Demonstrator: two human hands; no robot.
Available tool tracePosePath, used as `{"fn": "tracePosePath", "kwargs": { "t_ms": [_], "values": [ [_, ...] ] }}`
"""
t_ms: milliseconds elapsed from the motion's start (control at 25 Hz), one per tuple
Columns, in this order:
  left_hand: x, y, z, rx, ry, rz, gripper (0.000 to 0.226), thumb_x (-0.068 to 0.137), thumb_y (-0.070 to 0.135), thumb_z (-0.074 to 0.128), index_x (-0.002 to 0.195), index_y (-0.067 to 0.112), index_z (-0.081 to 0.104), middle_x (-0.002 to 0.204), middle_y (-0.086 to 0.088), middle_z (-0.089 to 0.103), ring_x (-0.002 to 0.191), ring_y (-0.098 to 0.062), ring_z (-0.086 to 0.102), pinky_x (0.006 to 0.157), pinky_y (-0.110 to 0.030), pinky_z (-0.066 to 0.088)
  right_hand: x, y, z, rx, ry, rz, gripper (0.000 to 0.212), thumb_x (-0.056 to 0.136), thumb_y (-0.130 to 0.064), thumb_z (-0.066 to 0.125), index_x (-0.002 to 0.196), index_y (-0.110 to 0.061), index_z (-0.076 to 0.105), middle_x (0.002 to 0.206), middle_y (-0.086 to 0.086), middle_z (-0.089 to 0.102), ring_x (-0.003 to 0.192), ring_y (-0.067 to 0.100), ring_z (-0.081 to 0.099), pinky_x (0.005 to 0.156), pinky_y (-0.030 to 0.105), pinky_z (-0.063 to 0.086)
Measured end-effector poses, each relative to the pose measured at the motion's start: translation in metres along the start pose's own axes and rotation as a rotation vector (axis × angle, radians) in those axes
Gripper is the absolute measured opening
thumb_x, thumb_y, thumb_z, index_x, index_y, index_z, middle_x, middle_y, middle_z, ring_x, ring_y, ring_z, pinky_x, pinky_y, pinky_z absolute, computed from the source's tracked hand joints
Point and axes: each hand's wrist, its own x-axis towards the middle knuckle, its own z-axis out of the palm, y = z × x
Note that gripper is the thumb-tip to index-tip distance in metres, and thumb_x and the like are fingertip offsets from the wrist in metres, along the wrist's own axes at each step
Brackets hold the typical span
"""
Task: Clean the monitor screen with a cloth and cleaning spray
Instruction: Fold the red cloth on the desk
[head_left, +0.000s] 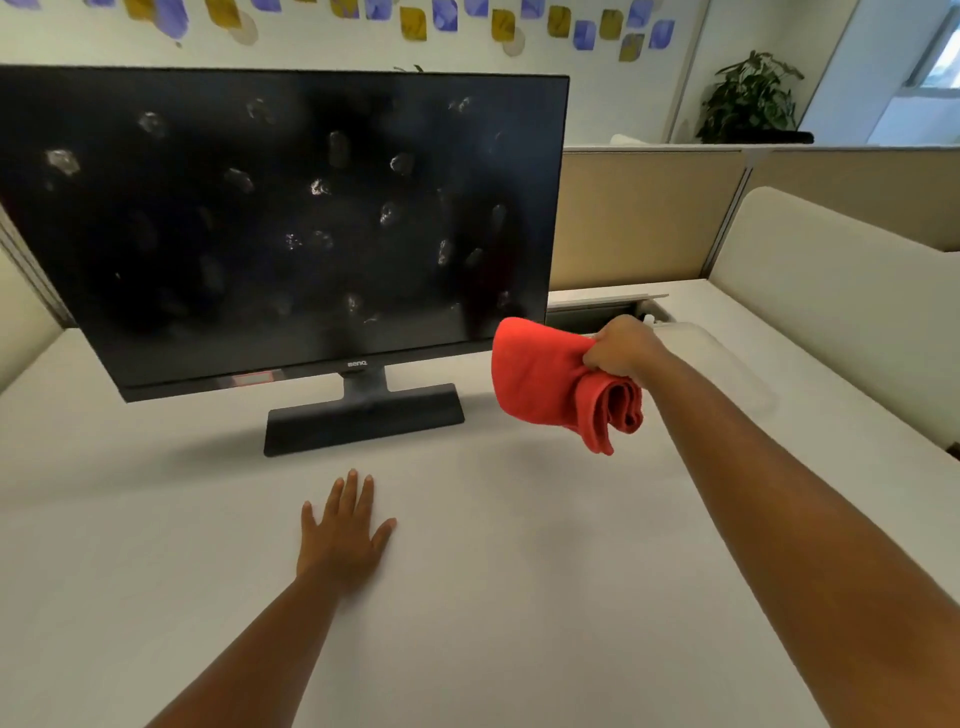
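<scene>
Both hands are positioned in front of the monitor (291, 223). Left hand (343, 535) is laid flat on the white desk (519, 571), fingers straight and spread, just in front of the monitor's stand base (363, 415). Right hand (621, 348) is closed around a bunched red cloth (550, 384), held above the desk beside the monitor's lower right corner, not visibly touching it. Pale smudges are spread across the dark screen. 1 potted plant (748, 98) is located well behind the monitor, to its right.
</scene>
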Motion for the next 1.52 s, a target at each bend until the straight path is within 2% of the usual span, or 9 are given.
{"fn": "tracePosePath", "kwargs": {
  "t_ms": [240,400,520,640,760,880,1000,1320,1520],
  "values": [
    [-0.019,-0.031,0.003,-0.05,0.013,-0.022,0.063,0.094,0.047,0.013,0.142,0.016,-0.012,0.154,-0.004,-0.013,0.141,-0.02,-0.008,0.114,-0.046,0.0,-0.037,-0.045,0.087,-0.024,0.056,-0.257,0.028,0.091,-0.013,0.048,0.115,-0.009,0.062,0.109,0.012,0.067,0.097,0.029,0.062,0.088,0.036,0.049],
    [-0.028,-0.046,0.0,-0.11,0.029,-0.054,0.058,0.096,0.043,0.016,0.143,0.015,-0.004,0.155,-0.001,-0.002,0.142,-0.017,-0.001,0.114,-0.045,0.006,-0.071,-0.024,0.147,-0.099,0.328,-0.749,0.035,0.073,-0.001,0.06,0.107,-0.005,0.069,0.103,0.013,0.072,0.09,0.025,0.071,0.075,0.031,0.056],
    [-0.032,-0.045,-0.004,-0.263,0.104,-0.081,0.053,0.096,0.039,0.02,0.144,0.017,0.01,0.154,-0.002,0.014,0.141,-0.019,0.011,0.114,-0.041,0.01,-0.091,0.0,0.179,-0.186,0.142,-0.865,0.042,0.057,-0.002,0.075,0.098,-0.009,0.072,0.096,0.009,0.075,0.083,0.019,0.073,0.063,0.028,0.058],
    [-0.027,-0.032,-0.012,-0.582,0.13,-0.062,0.047,0.095,0.038,0.029,0.137,0.016,0.036,0.145,-0.011,0.036,0.135,-0.026,0.03,0.11,-0.04,0.022,-0.099,0.004,0.176,-0.198,-0.1,-0.901,0.047,0.079,-0.002,0.059,0.125,-0.01,0.057,0.129,0.008,0.06,0.118,0.018,0.058,0.095,0.027,0.047],
    [-0.021,-0.008,-0.02,-0.839,0.126,-0.027,0.042,0.092,0.04,0.041,0.121,0.014,0.057,0.124,-0.013,0.059,0.119,-0.029,0.05,0.097,-0.036,0.037,-0.098,0.0,0.16,-0.104,-0.302,-0.782,0.04,0.089,-0.028,0.056,0.128,-0.017,0.055,0.134,0.002,0.055,0.126,0.016,0.048,0.108,0.029,0.036],
    [-0.018,0.009,-0.025,-0.94,0.179,-0.124,0.04,0.088,0.035,0.053,0.118,0.008,0.057,0.118,-0.013,0.062,0.108,-0.03,0.055,0.092,-0.039,0.042,-0.083,0.001,0.155,0.11,-0.119,-0.475,0.039,0.087,-0.031,0.06,0.122,-0.014,0.059,0.123,0.006,0.062,0.116,0.022,0.055,0.101,0.032,0.041],
    [-0.015,0.014,-0.03,-1.036,0.255,-0.229,0.035,0.083,0.027,0.063,0.111,0.007,0.06,0.12,-0.013,0.06,0.11,-0.031,0.053,0.095,-0.04,0.041,-0.073,0.006,0.16,-0.053,-0.221,-0.255,0.056,0.083,-0.036,0.064,0.132,-0.013,0.048,0.129,0.009,0.056,0.12,0.026,0.05,0.098,0.032,0.04],
    [-0.018,0.0,-0.045,-1.231,0.398,-0.213,0.029,0.078,0.015,0.069,0.105,0.007,0.066,0.121,-0.015,0.06,0.12,-0.028,0.05,0.107,-0.041,0.034,-0.058,-0.018,0.142,0.014,-0.276,-0.224,0.033,0.074,-0.026,0.075,0.103,-0.009,0.07,0.093,0.008,0.069,0.082,0.018,0.055,0.058,0.023,0.039],
    [0.002,-0.013,-0.086,-1.402,0.453,-0.12,0.032,0.077,0.01,0.068,0.108,0.005,0.063,0.129,-0.015,0.054,0.121,-0.021,0.049,0.107,-0.035,0.033,-0.034,-0.048,0.098,0.088,-0.122,-0.281,0.024,0.078,-0.021,0.071,0.098,-0.009,0.072,0.098,0.014,0.071,0.081,0.022,0.058,0.069,0.026,0.041]
  ]
}}
